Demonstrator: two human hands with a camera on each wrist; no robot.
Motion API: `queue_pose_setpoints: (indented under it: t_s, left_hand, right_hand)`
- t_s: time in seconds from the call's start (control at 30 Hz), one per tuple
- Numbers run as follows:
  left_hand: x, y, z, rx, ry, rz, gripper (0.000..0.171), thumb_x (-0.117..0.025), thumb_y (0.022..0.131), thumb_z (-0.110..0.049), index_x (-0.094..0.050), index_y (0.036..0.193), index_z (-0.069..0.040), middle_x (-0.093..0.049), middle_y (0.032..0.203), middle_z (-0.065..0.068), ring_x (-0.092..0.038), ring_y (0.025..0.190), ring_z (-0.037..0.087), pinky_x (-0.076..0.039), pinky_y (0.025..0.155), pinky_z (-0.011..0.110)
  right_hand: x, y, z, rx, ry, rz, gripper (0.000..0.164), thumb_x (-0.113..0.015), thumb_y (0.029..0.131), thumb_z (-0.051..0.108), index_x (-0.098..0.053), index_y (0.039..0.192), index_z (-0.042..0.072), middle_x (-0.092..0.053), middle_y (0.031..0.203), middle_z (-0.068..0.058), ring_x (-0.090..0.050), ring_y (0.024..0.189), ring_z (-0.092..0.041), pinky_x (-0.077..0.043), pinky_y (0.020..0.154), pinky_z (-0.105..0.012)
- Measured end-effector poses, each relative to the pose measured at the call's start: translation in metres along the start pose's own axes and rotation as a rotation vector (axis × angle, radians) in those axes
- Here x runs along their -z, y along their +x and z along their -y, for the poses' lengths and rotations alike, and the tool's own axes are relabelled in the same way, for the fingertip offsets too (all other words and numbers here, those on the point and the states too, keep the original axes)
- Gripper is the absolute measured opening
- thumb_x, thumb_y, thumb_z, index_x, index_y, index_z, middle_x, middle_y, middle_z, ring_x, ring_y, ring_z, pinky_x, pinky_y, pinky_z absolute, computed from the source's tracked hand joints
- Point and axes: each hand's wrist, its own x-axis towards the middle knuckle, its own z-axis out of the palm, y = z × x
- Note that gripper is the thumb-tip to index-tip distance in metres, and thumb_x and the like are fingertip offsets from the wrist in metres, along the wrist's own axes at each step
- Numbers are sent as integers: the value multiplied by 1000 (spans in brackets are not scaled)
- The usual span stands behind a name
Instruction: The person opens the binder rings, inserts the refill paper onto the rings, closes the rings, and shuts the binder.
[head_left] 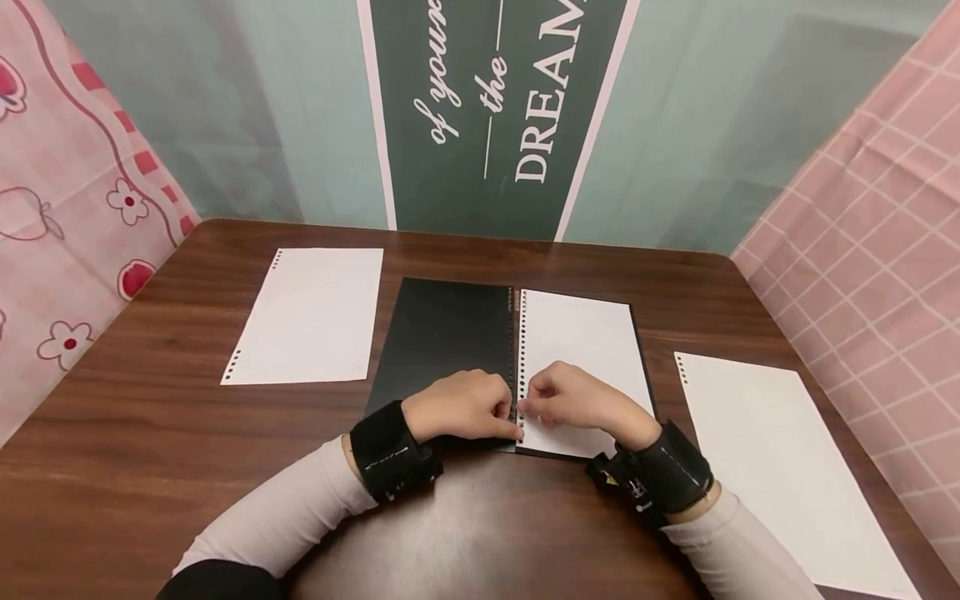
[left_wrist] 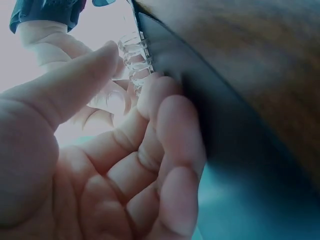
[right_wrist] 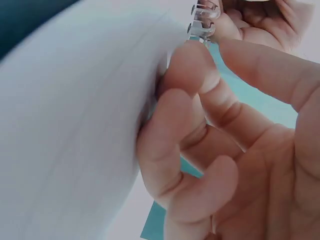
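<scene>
A black ring binder point(head_left: 450, 333) lies spread on the table, with clear plastic rings point(left_wrist: 135, 62) along its spine. On its right side sits a stack of white punched paper point(head_left: 581, 333), the holes lined up at the rings. My left hand point(head_left: 465, 404) is at the near end of the spine, thumb and fingertips pinching about the rings from the black cover's side. Just beside it, my right hand point(head_left: 573, 400) bends over the paper, its thumb and index tips at either side of the rings. In the right wrist view, the other curled fingers point(right_wrist: 162, 145) rest against the paper.
One loose punched sheet point(head_left: 307, 317) lies to the left of the binder. Another white sheet point(head_left: 787, 467) is at the right, partly under the right forearm. Dark wood tabletop point(head_left: 135, 467) surrounds them, with a printed cloth point(head_left: 315, 117) behind.
</scene>
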Motion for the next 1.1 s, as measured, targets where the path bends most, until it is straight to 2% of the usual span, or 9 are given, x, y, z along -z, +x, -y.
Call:
queue_pose_setpoints:
  t_s: [0.4,0.67,1.1]
  left_hand:
    - [1,0,-2,5,-4,7,35,-73,89,-37,-61,60,-21,-51,57,-12,-47,54,6,-36,50,23]
    - [2,1,-2,21,8,17,36,-72,90,-38,-61,60,-22,-51,57,-12,-48,54,6,-37,50,23]
    - [2,1,-2,7,-3,34,34,-70,92,-36,-61,64,-20,-51,60,-11,-47,57,8,-37,53,24]
  right_hand:
    - [-1,1,3,-28,-10,-2,34,-69,91,18,-55,61,10,-44,54,10,-41,52,-7,-30,50,-20]
    - [-1,0,5,-33,-31,0,36,-69,91,18,-52,60,12,-45,54,9,-41,52,-7,-30,51,-20]
    - [-2,1,6,-36,-23,15,34,-68,92,17,-54,62,11,-44,56,9,-40,53,-7,-29,51,-20]
